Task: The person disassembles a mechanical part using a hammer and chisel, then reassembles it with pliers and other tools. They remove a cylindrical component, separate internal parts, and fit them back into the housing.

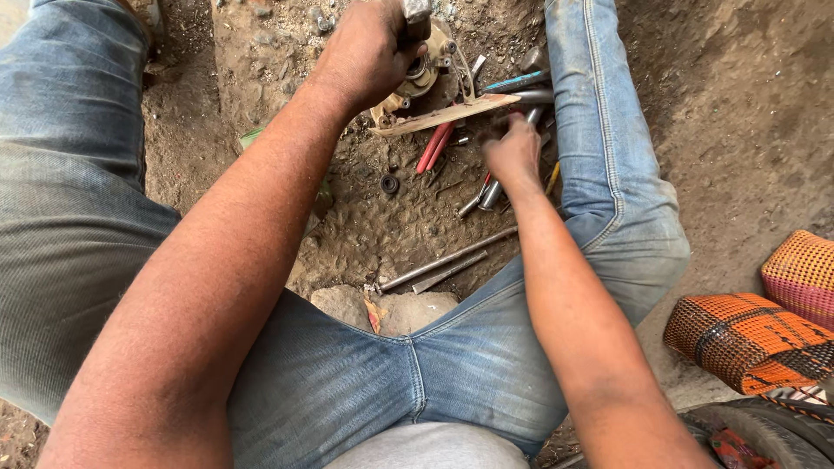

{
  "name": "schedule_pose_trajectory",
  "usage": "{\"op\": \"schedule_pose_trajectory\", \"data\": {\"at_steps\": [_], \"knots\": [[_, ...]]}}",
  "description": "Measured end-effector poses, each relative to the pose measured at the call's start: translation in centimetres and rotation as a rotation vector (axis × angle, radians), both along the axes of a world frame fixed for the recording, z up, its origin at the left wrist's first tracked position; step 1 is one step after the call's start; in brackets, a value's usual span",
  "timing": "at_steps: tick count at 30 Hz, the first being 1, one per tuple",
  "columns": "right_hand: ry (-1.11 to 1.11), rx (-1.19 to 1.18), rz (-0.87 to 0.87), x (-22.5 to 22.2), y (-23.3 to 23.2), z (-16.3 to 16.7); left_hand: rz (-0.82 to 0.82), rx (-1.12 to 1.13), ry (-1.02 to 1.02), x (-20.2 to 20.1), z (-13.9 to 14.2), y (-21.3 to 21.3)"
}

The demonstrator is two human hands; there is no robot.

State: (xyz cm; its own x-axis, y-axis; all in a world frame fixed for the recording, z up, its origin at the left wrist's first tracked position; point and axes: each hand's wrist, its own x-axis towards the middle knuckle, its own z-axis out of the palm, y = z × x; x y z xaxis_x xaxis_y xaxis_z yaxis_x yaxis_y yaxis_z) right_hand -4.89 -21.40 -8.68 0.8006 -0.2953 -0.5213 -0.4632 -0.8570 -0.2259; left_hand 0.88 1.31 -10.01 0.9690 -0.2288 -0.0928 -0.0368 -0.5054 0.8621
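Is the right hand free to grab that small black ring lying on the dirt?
Probably yes. The right hand hovers over the tools, and bare dirt separates it from the black ring; nothing covers the ring.

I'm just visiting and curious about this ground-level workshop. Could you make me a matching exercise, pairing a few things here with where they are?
Things:
1. left hand
2. right hand
3. long metal rod
4. orange woven mat

Places:
A. on the dirt between the legs
B. far right, beside a tyre
C. gripping a tool over a metal part
D. down among the scattered tools

Pairs: 1-C, 2-D, 3-A, 4-B
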Motion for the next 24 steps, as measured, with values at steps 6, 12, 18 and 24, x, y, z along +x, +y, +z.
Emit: {"op": "schedule_pose_trajectory", "data": {"at_steps": [6,12,18,24], "knots": [[-0.226,-0.237,0.284,0.5,-0.3,-0.6,0.002,0.017,0.089,0.4,0.8,-0.1],[0.029,-0.442,0.453,2.2,1.2,-0.7,-0.014,-0.010,0.207,0.9,1.2,0.4],[0.437,-0.259,0.139,1.8,2.0,-0.4,-0.064,0.002,0.206,1.0,1.0,-0.1],[0.516,0.374,-0.752,-4.2,2.6,0.5,-0.133,0.090,0.028,0.5,1.0,-0.8]]}}
